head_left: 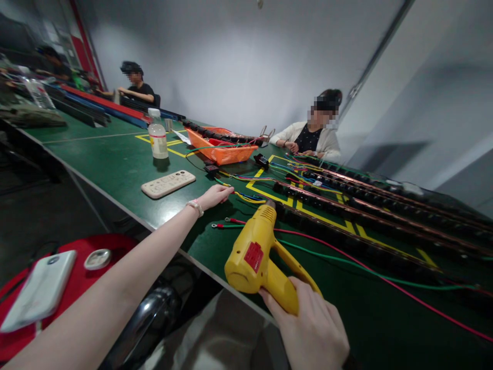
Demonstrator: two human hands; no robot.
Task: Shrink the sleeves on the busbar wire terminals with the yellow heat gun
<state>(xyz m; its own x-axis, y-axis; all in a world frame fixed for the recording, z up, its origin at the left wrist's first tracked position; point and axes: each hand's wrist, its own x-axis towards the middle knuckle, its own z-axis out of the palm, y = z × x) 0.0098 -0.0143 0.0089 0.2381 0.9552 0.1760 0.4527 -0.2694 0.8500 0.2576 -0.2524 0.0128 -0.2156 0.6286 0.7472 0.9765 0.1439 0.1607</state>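
A yellow heat gun (250,252) is gripped by its handle in my right hand (311,324), its nozzle tilted up and away from me over the green table. My left hand (216,196) is closed in a pinch at the end of a bundle of coloured wires (248,197). The nozzle is close to these wires, to the right of my fingers. A black connector (211,168) lies just beyond my left hand. Nearer to me, a red wire (308,234) and a green wire (331,259) with ring terminals stretch along the table.
Long black strips with copper bars (346,198) run to the right. An orange basket (221,153), a bottle (157,136) and a patterned phone (168,184) stand or lie on the table (115,164). A co-worker (310,131) sits opposite. A red stool (88,249) is at left.
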